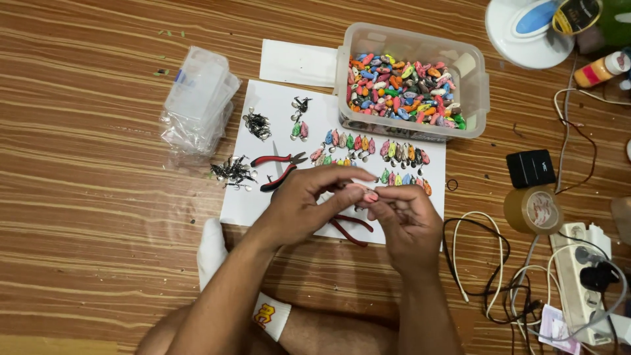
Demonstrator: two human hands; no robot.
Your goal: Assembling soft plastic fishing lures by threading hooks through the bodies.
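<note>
Both hands meet over a white sheet (256, 197) on a wooden floor. My left hand (305, 200) and my right hand (407, 220) pinch a small pink lure-shaped piece (370, 195) between their fingertips. Rows of similar small coloured pieces (388, 154) lie on the sheet just beyond my fingers. Red-handled pliers (279, 161) rest on the sheet left of my left hand. A second red-handled tool (351, 230) lies partly hidden under my hands.
A clear plastic tub (476, 92) full of coloured pieces stands behind the sheet. Piles of dark metal hooks (231, 172) and a clear bagged box (197, 98) lie at left. Tape roll (531, 210), black box (531, 167), cables and power strip (582, 276) crowd the right.
</note>
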